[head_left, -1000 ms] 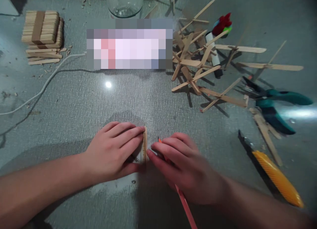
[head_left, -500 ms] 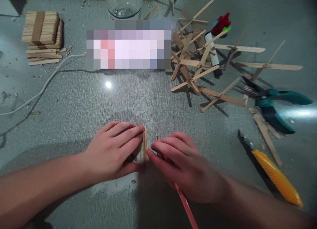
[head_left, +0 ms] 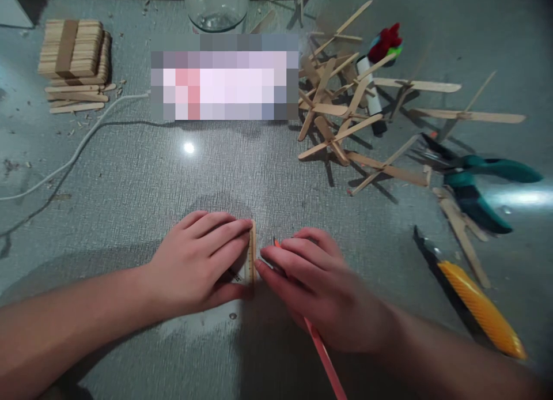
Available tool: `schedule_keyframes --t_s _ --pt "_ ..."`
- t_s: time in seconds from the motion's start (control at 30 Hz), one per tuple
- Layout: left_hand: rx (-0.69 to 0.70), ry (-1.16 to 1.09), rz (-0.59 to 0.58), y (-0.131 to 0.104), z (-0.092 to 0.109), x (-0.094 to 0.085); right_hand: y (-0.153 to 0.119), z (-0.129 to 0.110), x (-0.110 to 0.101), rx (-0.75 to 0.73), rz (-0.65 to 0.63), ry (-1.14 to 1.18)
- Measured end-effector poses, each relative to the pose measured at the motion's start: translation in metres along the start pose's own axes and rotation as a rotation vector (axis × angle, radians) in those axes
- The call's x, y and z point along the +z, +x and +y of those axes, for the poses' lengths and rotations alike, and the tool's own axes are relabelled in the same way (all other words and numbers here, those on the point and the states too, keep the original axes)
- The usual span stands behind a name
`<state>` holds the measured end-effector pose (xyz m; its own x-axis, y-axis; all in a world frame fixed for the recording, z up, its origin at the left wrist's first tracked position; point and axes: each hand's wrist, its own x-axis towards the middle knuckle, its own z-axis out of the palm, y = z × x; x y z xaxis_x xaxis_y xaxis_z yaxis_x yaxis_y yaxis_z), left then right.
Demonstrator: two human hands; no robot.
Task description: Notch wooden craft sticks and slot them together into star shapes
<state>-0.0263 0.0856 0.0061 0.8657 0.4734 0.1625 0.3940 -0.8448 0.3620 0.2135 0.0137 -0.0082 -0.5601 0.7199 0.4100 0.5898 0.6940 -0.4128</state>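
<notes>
My left hand presses down on a clear ruler, its fingers closed together over it. Along the ruler's right edge lies a light wooden stick, upright in the view, with my left fingertips at its side. My right hand is closed round a pink pencil, whose dark tip points up and left, a little right of the stick. The right index finger or thumb reaches to the stick's edge; the fingers partly hide the pencil.
Bundled sticks lie upper left beside a white cable. A glass jar stands behind a blurred-out object. Crossed sticks, a marker, green-handled pliers and a yellow cutter are on the right.
Both hands keep nearly the same place. The fingers of my right hand have shifted very slightly on the pencil.
</notes>
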Motion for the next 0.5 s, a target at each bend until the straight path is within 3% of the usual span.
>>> schedule_keyframes --t_s 0.23,0.5 --pt "-0.001 0.001 0.011 -0.0009 -0.0009 0.0012 -0.0034 0.0016 -0.0026 -0.020 -0.077 -0.007" --pt "0.001 -0.001 0.020 -0.0009 -0.0007 0.0013 -0.0026 0.0019 -0.0020 -0.019 -0.075 0.015"
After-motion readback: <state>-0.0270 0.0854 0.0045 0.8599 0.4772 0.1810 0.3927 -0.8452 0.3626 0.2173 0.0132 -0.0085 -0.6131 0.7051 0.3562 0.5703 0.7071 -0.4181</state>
